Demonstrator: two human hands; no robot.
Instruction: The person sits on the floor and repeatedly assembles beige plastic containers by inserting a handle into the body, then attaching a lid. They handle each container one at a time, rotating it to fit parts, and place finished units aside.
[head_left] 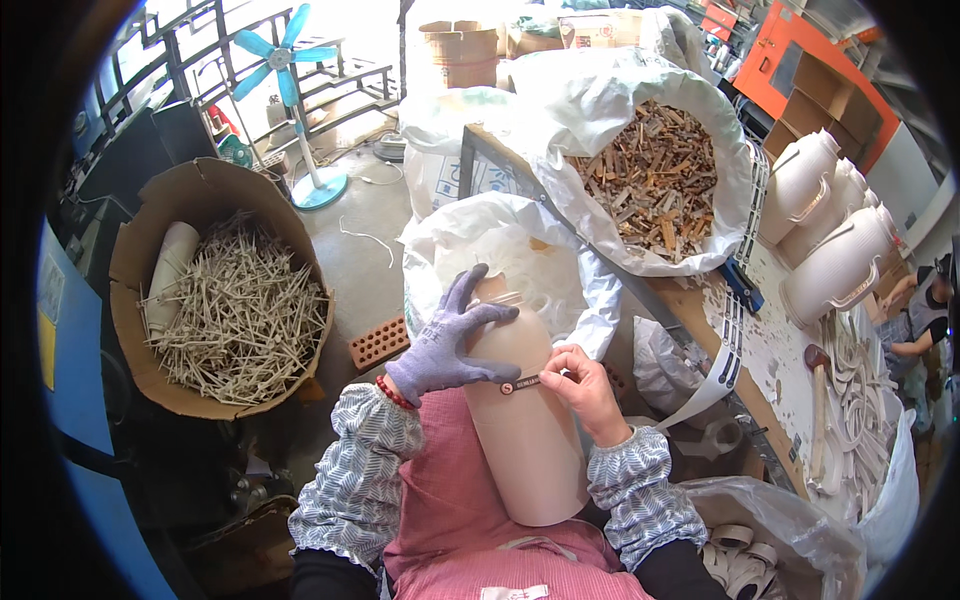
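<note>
A beige jug body (530, 455) with a rounded shoulder and ridged neck leans in my lap against a pink apron (435, 480). Spread over its shoulder, my left hand (450, 340) wears a purple glove and steadies it, the thumb reaching the left end of a small dark label (520, 384). That label lies across the front of the jug body, below the shoulder. At its right end, my bare right hand (590, 397) pinches with thumb and forefinger. Behind the neck stands a white plastic-lined bag (600, 300) with crumpled clear film inside.
On the left, a cardboard drum (215, 400) holds many thin beige sticks. Brown scraps (650, 180) fill a large white bag. The right bench (770, 385) carries beige handled jugs (840, 265), a mallet (818, 420), a label strip (725, 370) and beige curved pieces. A co-worker (915, 315) is farther right.
</note>
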